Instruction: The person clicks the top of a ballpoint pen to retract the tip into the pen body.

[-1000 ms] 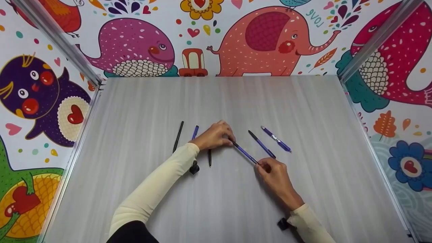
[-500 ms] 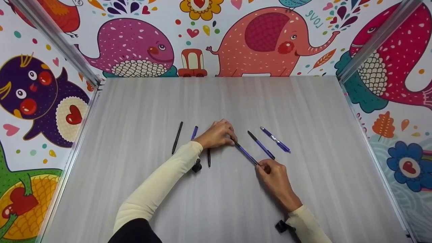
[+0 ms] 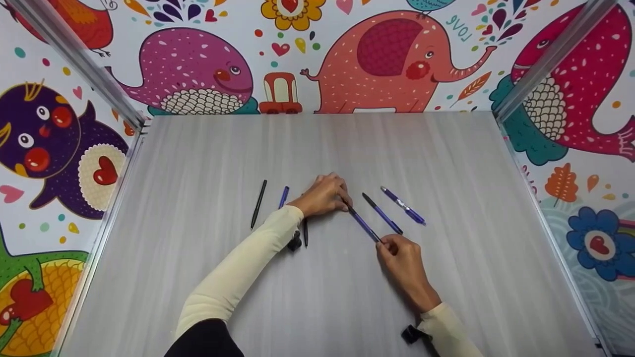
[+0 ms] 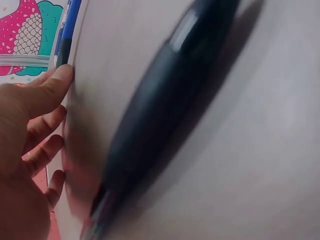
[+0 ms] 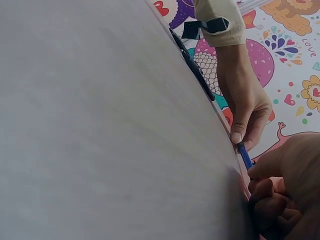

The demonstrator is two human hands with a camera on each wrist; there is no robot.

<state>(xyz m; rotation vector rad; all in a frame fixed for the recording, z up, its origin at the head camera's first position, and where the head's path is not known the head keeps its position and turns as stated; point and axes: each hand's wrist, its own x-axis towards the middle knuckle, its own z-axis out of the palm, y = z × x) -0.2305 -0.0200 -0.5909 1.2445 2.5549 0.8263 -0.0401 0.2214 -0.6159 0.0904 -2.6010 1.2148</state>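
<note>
A slim blue pen (image 3: 364, 224) with a dark end lies slantwise between my two hands in the head view. At its far, dark end, my left hand (image 3: 325, 194) pinches it with thumb and fingertips. The near end is pinched by my right hand (image 3: 404, 258). The right wrist view shows the blue pen (image 5: 245, 156) spanning the short gap between both hands' fingertips. A black pen (image 3: 305, 233) lies partly hidden beneath my left wrist, and a large dark pen barrel (image 4: 150, 100) fills the left wrist view.
To the right lie a blue pen with a black end (image 3: 382, 213) and a blue pen with a white pattern (image 3: 403, 206). On the left are a black pen (image 3: 258, 204) and another blue pen (image 3: 283, 197), partly covered by my sleeve. Illustrated walls with metal frame rails (image 3: 74, 64) enclose the table (image 3: 317, 307).
My left hand has shifted slightly right and away with the pen's far end. My right hand keeps its pinch, nearly still. The head view has drifted a little.
</note>
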